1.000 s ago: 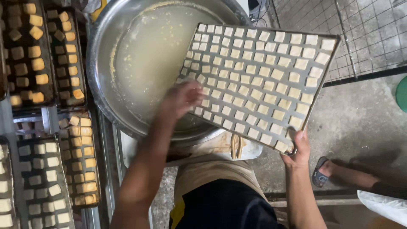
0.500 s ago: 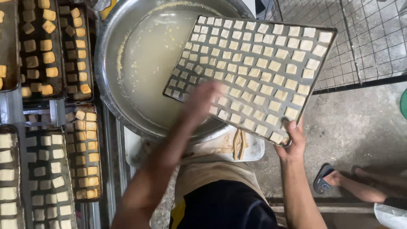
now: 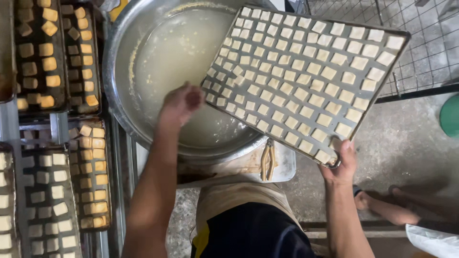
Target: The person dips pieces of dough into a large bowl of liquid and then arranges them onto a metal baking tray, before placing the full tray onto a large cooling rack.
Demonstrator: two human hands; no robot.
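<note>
We see right hand (image 3: 340, 162) in closed grip on near corner of metal tray (image 3: 306, 81), fingers under rim, thumb on top; tray tilted over big steel basin (image 3: 119, 71), rows of pale tofu cubes (image 3: 291, 76) on it. Left hand (image 3: 179, 102) loosely curled at tray's lower-left edge, over cloudy liquid; we cannot tell whether it holds a cube, blurred. Racks of browned cubes (image 3: 91, 143) at left, cut off by frame. Another person's foot (image 3: 382, 208) on floor, right
</note>
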